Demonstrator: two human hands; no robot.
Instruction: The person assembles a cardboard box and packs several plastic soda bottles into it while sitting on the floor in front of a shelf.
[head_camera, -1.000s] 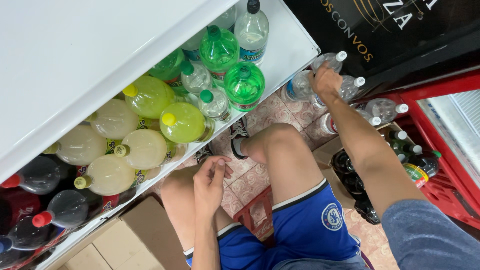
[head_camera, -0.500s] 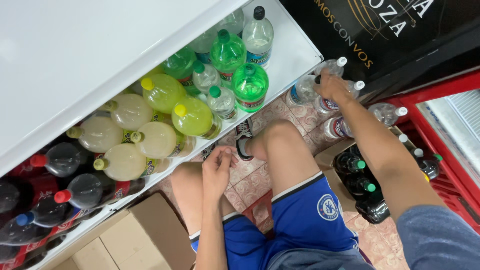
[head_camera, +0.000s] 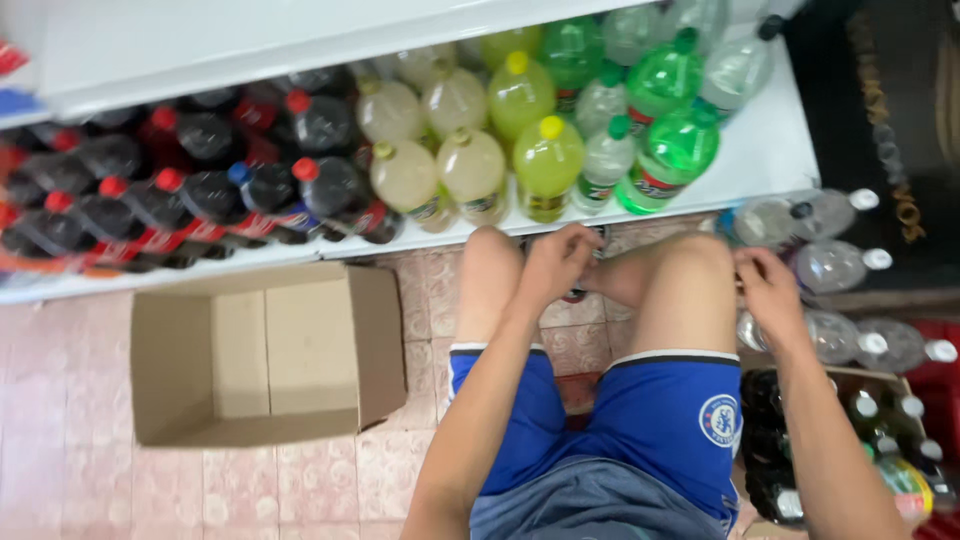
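I crouch in front of a low white shelf (head_camera: 770, 150) packed with large drink bottles. My left hand (head_camera: 556, 262) hangs between my knees, fingers loosely curled, holding nothing that I can see. My right hand (head_camera: 770, 290) is beside my right knee, reaching among the clear bottles with white caps (head_camera: 835, 265) that lie on the floor at the right; whether it grips one I cannot tell. On the shelf, green bottles (head_camera: 672, 150) stand at the right, yellow-capped pale bottles (head_camera: 545, 160) in the middle and dark bottles with red caps (head_camera: 200, 190) at the left.
An open cardboard box (head_camera: 265, 355) lies on its side on the pink tiled floor at the left. At the lower right a box (head_camera: 880, 440) holds several dark and mixed bottles. A dark panel (head_camera: 900, 120) stands behind the clear bottles.
The view has swung so the shelf now runs across the top. My right hand has drawn back from the clear bottles toward my knee. My left hand has risen slightly between my knees.
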